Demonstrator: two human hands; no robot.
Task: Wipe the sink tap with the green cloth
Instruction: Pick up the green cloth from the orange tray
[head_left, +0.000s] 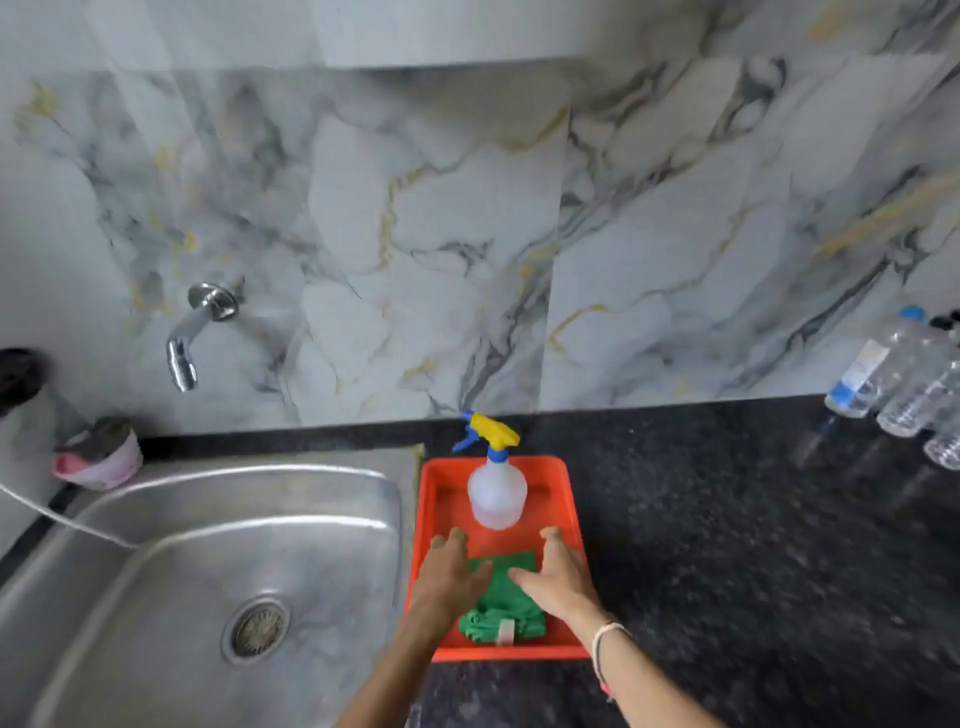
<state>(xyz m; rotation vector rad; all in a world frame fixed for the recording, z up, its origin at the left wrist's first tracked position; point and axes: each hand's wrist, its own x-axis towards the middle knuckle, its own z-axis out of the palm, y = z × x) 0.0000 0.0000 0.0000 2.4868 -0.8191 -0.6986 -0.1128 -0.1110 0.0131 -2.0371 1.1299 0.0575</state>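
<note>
Green crumpled cloth (503, 603) in orange tray (571, 499); hands apparently flat, open.

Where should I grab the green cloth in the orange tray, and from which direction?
Pinch the bunched near end of the green cloth, coming straight down from above. It lies crumpled and flat in the orange tray, whose raised walls block a sideways approach. The folds there give fingers something to gather. The spray bottle stands behind it, so lift toward yourself.
</note>
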